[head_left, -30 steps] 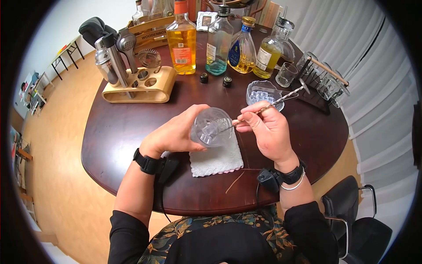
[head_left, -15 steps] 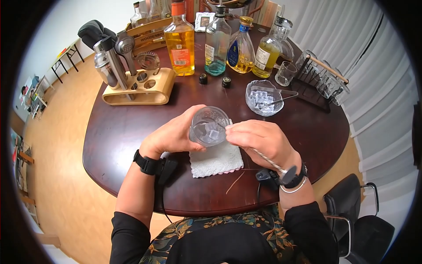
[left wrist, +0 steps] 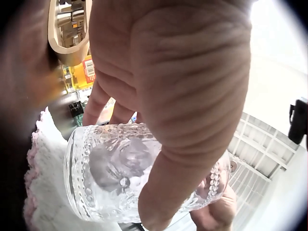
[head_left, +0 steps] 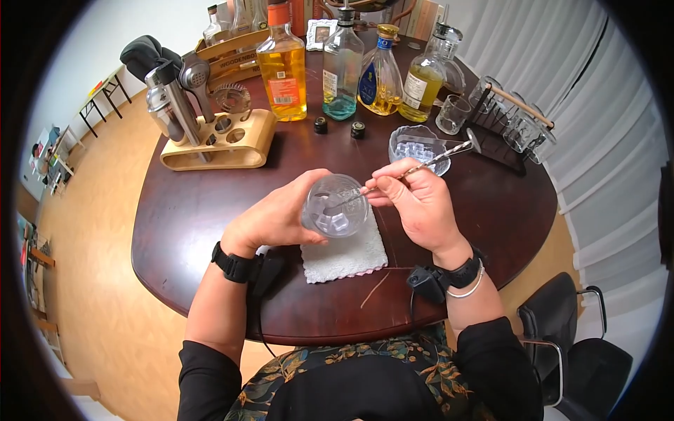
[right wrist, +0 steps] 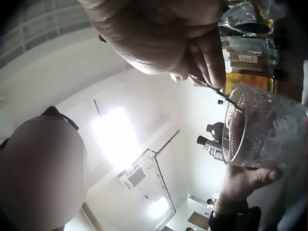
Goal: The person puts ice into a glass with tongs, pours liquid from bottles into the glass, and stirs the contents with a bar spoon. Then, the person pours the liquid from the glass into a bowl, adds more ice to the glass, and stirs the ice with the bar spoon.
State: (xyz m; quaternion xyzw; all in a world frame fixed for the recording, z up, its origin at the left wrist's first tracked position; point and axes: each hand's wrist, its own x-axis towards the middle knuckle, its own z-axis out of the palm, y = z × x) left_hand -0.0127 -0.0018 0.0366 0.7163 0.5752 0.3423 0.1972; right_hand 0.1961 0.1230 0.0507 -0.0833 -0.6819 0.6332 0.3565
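Note:
My left hand (head_left: 274,214) is wrapped around the side of a clear embossed glass (left wrist: 115,168), thumb on the near side, over a white cloth (head_left: 344,261). Ice cubes (head_left: 333,224) lie inside the glass, whose mouth tilts toward me in the head view. With its thumb and fingers my right hand (head_left: 425,214) pinches a twisted-shaft bar spoon (head_left: 444,155). The spoon's lower end reaches into the glass; its flat disc end points up to the right. In the right wrist view, the shaft crosses the glass rim (right wrist: 230,159).
Beyond the hands stand a glass bowl of ice (head_left: 404,144), two black caps and several liquor bottles (head_left: 283,84). A wooden bar-tool stand (head_left: 232,156) is at the back left. At the right are a small glass (head_left: 453,116) and a rack of glasses (head_left: 516,123).
The bar spoon's disc end swung down toward my right wrist, then back up to the right, as my right hand turned. The ice in the glass shifted; my left hand keeps its grip.

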